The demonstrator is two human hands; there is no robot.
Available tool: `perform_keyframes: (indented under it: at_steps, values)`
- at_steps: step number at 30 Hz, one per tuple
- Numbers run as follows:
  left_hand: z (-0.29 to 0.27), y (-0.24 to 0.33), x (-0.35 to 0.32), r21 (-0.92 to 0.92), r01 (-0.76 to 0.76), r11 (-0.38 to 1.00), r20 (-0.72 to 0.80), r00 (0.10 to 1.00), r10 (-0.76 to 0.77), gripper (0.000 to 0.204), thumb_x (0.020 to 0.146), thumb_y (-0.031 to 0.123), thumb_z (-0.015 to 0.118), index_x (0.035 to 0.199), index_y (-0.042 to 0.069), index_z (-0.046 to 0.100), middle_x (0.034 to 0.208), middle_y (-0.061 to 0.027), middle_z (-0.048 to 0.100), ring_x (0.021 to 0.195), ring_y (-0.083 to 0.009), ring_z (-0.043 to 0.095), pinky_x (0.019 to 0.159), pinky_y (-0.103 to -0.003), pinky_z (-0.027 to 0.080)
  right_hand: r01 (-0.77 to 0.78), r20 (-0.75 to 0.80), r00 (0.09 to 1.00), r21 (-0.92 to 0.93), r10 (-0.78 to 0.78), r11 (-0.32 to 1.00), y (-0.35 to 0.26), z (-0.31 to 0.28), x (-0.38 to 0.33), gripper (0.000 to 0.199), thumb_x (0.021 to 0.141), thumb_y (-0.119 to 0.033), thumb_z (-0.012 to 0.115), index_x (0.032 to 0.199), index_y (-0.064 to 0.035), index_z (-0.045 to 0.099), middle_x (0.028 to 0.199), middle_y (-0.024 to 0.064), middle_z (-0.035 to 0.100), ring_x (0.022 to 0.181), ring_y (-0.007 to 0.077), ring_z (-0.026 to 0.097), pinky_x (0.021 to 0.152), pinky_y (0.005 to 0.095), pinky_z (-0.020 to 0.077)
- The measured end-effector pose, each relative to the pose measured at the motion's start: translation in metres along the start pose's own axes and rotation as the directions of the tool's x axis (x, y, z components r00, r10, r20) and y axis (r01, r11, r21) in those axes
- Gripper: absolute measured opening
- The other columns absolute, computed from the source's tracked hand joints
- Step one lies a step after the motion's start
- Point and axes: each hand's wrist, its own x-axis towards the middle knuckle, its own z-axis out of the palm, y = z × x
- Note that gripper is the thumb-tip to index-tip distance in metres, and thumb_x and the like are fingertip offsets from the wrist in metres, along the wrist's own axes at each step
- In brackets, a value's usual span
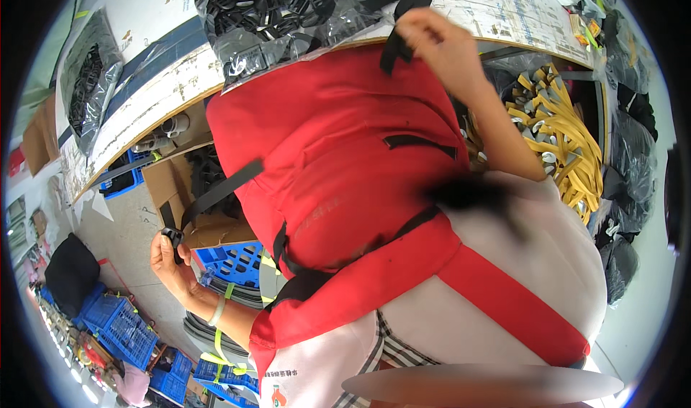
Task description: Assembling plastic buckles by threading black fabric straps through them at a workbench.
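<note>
left hand pinches black buckle on strap | right hand grips upper strap | red bag hides lap | bagged buckles on table, yellow straps right

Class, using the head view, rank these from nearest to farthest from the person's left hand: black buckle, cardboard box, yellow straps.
1. black buckle, pinched in the left hand.
2. cardboard box, just above that hand.
3. yellow straps, far right, beyond the red bag.

Sewing or bag-assembly workshop: worn worktable bearing bagged black plastic buckles, heap of yellow webbing straps, blue plastic crates, open cardboard box on concrete floor.
</note>
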Motion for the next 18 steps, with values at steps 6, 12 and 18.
perform_keyframes:
  at_steps: [6,12,18]
  values:
    - [0.000,-0.085,0.045,-0.140,0.086,0.986,-0.447,0.884,-0.141,0.028,0.091,0.014,0.062,0.115,0.000,0.058,0.090,-0.0073,0.065,0.072,-0.0127,0.059,0.064,-0.024,0.047,0.312,0.007,0.932,-0.526,-0.363,0.791,0.020,-0.016,0.043,0.018,0.085,-0.010,0.063,0.103,-0.0086,0.065,0.089,0.0052,0.060,0.080,0.0195,0.057,0.068,0.0307,0.0477]
    - [0.096,-0.071,0.042,-0.648,0.309,0.696,0.242,0.950,-0.197,0.051,0.067,-0.021,0.045,0.117,-0.015,0.051,0.125,-0.0248,0.053,0.124,-0.0364,0.048,0.111,-0.044,0.035,0.376,-0.049,0.906,-0.366,-0.421,0.851,0.051,-0.027,0.061,0.012,0.079,-0.008,0.069,0.088,-0.0026,0.064,0.085,0.0110,0.060,0.080,0.0295,0.062,0.069,0.0336,0.0495]
    - [0.195,-0.041,0.024,-0.457,0.408,0.791,0.522,0.842,-0.133,0.030,0.092,-0.001,0.053,0.120,-0.010,0.053,0.115,-0.0225,0.059,0.108,-0.0332,0.061,0.099,-0.041,0.050,0.193,0.011,0.981,-0.073,-0.193,0.978,-0.064,-0.050,0.013,0.024,0.092,-0.009,0.058,0.115,-0.0045,0.060,0.086,0.0010,0.064,0.070,0.0058,0.053,0.061,0.0213,0.0439]
